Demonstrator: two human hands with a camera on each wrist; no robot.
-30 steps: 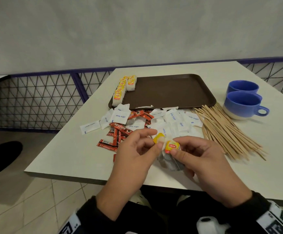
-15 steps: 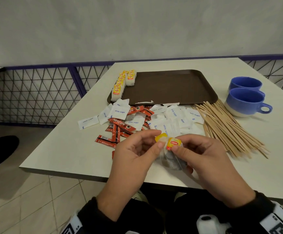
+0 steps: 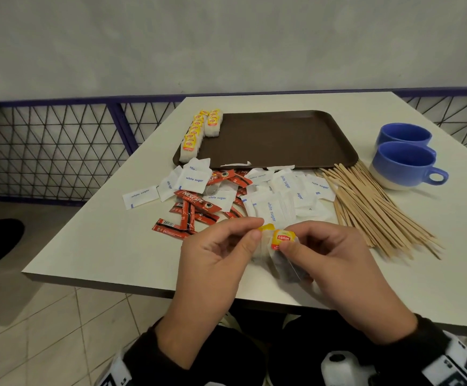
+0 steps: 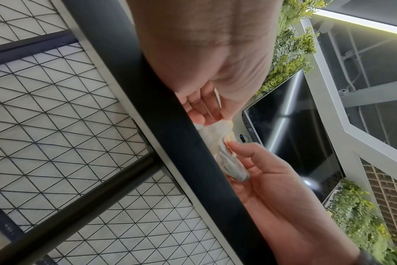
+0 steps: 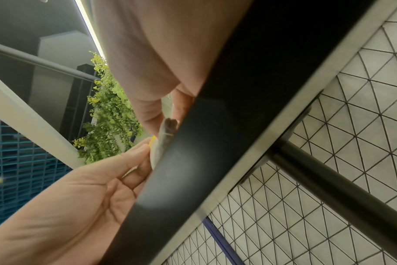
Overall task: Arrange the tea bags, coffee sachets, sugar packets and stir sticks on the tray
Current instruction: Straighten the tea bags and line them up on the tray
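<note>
Yellow-tagged tea bags are bunched between both hands just above the near edge of the table. The left hand pinches one yellow tag between thumb and forefinger; the right hand pinches the tag marked Lipton, its other fingers curled under the hanging pouches. Held by the tags like this, the bags can probably be squared into a neat stack to join the rows of tea bags already standing along the left edge of the brown tray.

Sugar packets, red coffee sachets and stir sticks lie loose on the table in front of the tray, not yet sorted. Two blue cups stand to the right.

How many bags are in the bunch is hard to make out: the pouches overlap and the fingers cover them. Both wrist views are largely blocked by the dark table edge.
</note>
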